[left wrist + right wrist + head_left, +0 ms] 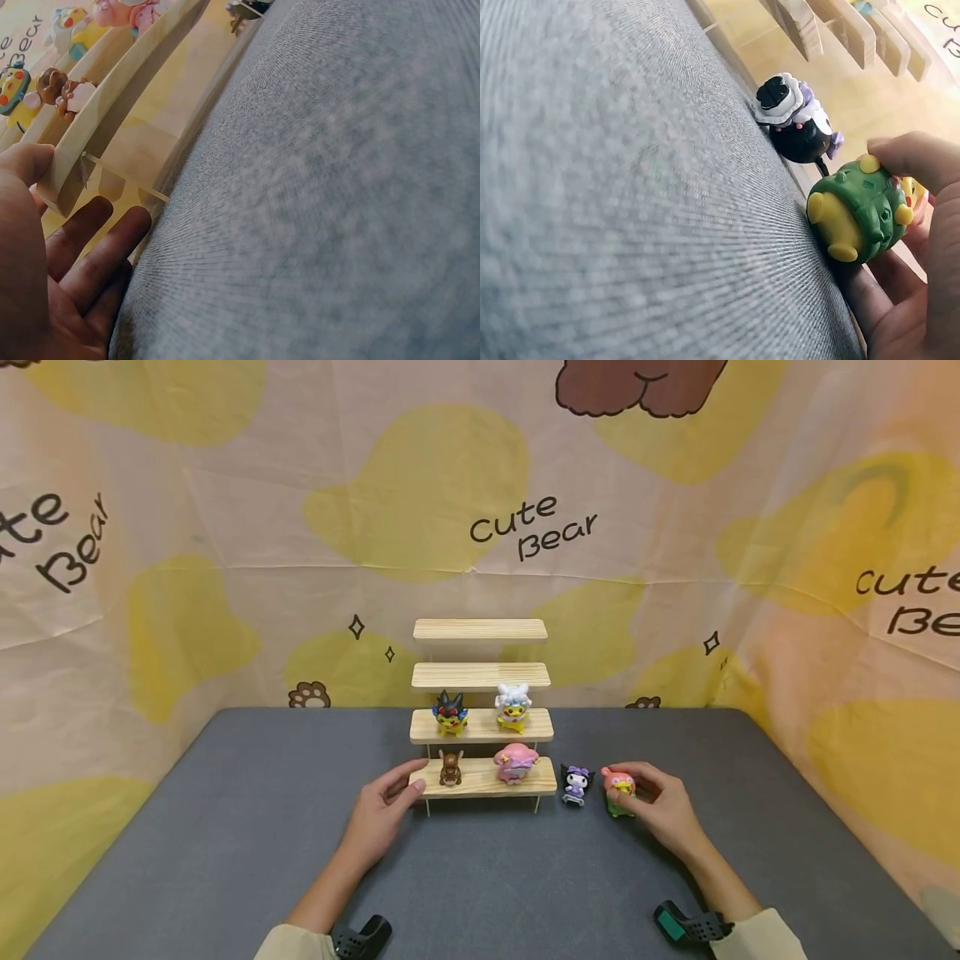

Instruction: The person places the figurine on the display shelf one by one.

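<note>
A tiered wooden display stand (480, 781) stands on the table with small figurines on its two lower boards. My left hand (381, 806) pinches the left end of the lowest board, thumb on top; its other fingers (112, 259) spread below the board. In my right hand (669, 810) is a figurine with a pink hood and green body (621, 783), gripped between thumb and fingers. The right wrist view shows its green body (870, 217) tilted, yellow feet outward. Just left of it, a black, white and purple figurine (576, 783) stands beside the stand.
The lowest board bears a brown figurine (450, 768) and a pink one (515, 763). Above them sit a dark-hooded yellow figurine (451, 714) and a white-hooded one (513, 707). A patterned cloth (420, 493) hangs behind the grey table (495, 893).
</note>
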A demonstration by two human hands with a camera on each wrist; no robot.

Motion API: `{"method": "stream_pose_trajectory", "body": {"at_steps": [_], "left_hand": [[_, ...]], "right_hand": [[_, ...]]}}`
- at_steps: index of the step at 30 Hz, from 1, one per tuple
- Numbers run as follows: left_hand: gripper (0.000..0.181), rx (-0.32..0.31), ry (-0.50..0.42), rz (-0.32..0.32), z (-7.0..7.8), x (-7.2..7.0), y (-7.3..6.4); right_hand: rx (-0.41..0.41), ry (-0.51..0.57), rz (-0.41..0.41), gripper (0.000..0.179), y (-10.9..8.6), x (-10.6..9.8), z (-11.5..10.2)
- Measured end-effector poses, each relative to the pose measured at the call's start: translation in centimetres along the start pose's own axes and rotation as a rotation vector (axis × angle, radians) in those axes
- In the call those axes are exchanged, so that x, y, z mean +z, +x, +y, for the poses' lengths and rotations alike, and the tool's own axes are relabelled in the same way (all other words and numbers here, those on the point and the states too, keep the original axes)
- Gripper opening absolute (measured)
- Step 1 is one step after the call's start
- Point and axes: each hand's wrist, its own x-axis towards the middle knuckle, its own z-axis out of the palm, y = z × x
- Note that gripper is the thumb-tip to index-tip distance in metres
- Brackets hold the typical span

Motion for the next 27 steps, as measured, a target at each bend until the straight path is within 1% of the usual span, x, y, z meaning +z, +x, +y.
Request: {"method": "stream_pose_trajectory", "body": {"at_steps": [7, 13, 16, 22, 27], "left_hand": [[0.037, -0.007, 0.005, 0.008, 0.0, -0.3, -0.1], [0.037, 0.001, -0.003, 0.013, -0.3, -0.3, -0.3], [0.038, 0.003, -0.008, 0.014, -0.4, -0.2, -0.4], [0.038, 0.003, 0.029, 0.001, 0.0, -0.2, -0.2], [0.037, -0.004, 0.022, 0.001, 0.0, -0.1, -0.2]], "right_hand": [[0.007, 0.027, 0.011, 0.030, 0.3, 0.0, -0.2], [0.011, 0.025, 0.016, 0.031, 0.8, -0.3, -1.0], [0.005, 0.053, 0.024, 0.032, 1.1, -0.5, -1.5], [0.018, 0.130, 0.047, 0.034, 1.7, -1.3, -3.6], [-0.010, 0.171, 0.034, 0.034, 3.3, -2.0, -6.0]]}}
